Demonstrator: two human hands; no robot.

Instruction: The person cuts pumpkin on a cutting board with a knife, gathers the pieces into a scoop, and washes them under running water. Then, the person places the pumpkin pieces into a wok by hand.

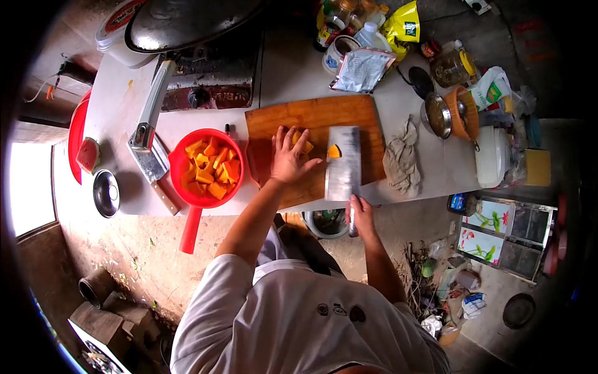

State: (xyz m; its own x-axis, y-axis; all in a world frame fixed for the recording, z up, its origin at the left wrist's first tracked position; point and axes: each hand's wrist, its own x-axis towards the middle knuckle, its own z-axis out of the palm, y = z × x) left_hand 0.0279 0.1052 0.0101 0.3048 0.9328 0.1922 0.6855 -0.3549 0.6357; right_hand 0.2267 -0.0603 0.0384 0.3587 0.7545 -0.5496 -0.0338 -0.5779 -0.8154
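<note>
I observe strong light from a framed opening [32, 181] on the left, a pale-topped counter [458, 165], and a grey floor [486, 327] littered towards the right.

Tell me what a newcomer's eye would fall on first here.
Likely the red bowl, full of orange chunks, on the counter left of the wooden cutting board. Next, perhaps, the broad cleaver gripped in the right hand over that board, beside the spread left hand.

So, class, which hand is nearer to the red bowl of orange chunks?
Left: the left hand is over the cutting board, right of the red bowl; the right hand, gripping the cleaver handle, is farther right.
</note>
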